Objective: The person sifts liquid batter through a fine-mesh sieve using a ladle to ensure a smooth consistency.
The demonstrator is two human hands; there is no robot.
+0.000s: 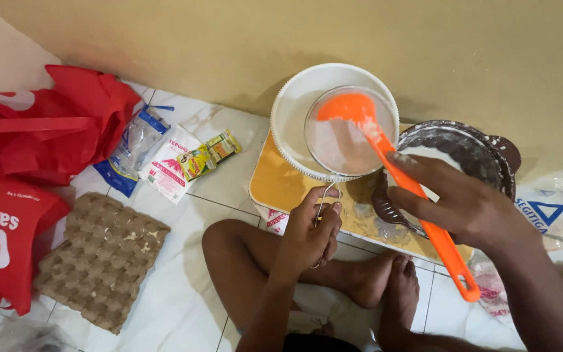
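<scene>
A grey egg carton [102, 257] lies near left on the tiled floor [184, 287]; red bags [47, 124] and packets [177, 160] lie farther left.

Beside the yellow tray [275, 186]: two red bags [53, 124], one egg carton [99, 257], four packets [174, 163], two bowls [294, 107], one sieve [346, 140], one orange spoon [418, 202]
</scene>
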